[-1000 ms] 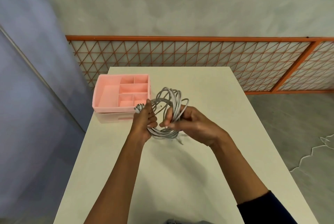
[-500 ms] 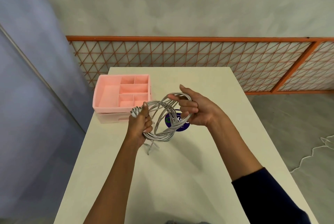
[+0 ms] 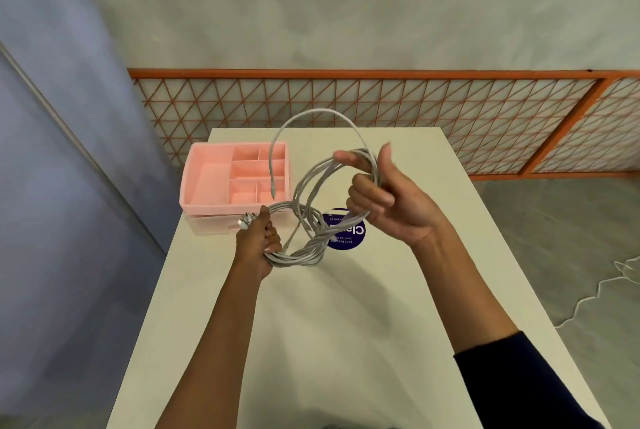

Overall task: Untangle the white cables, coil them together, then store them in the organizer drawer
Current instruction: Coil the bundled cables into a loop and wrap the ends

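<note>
Left of held cables (image 3: 304, 255), pink compartmented organizer (image 3: 225, 207)

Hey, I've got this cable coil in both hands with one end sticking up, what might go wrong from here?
1. The loose end arcs free above the coil and dangles over the pink organizer. It may snag a divider or unwind.
2. The coil looks twisted between the left hand and the right hand. If either grip loosens, loops could slip and retangle.
</note>
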`<state>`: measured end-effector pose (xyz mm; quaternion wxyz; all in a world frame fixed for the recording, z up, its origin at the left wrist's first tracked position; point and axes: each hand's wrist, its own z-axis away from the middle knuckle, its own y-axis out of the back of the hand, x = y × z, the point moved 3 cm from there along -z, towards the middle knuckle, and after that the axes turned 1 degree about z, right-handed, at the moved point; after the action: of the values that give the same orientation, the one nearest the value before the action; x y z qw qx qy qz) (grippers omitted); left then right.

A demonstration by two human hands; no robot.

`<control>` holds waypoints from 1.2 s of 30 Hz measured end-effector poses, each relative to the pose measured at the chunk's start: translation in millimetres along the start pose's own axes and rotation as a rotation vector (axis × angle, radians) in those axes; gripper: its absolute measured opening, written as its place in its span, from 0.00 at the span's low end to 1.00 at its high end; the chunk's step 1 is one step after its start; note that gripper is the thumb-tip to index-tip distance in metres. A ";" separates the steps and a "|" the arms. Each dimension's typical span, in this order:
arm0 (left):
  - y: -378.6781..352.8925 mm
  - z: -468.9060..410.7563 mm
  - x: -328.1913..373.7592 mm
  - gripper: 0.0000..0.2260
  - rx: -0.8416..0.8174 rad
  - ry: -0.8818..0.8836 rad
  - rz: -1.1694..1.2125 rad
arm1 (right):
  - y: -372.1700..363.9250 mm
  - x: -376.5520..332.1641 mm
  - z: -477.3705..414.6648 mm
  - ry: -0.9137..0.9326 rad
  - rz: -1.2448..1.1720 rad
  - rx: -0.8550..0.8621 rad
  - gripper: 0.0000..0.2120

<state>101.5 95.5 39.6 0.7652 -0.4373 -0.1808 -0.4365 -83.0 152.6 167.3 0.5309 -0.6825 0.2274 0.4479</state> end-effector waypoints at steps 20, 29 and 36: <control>18.6 -15.0 -38.7 0.16 0.243 -0.126 -0.705 | 2.9 15.0 -14.9 -0.236 0.401 0.165 0.14; 42.3 -27.6 -50.9 0.15 0.159 0.265 -0.046 | 5.7 12.0 -8.1 -0.054 0.084 0.038 0.19; 34.0 -27.3 -46.5 0.15 0.182 0.151 -0.245 | 5.3 19.0 -4.0 -0.127 0.088 -0.092 0.20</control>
<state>100.9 104.6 -23.5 0.7540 -0.3069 -0.2134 -0.5402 -76.3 150.3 148.5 0.4919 -0.6659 0.2024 0.5231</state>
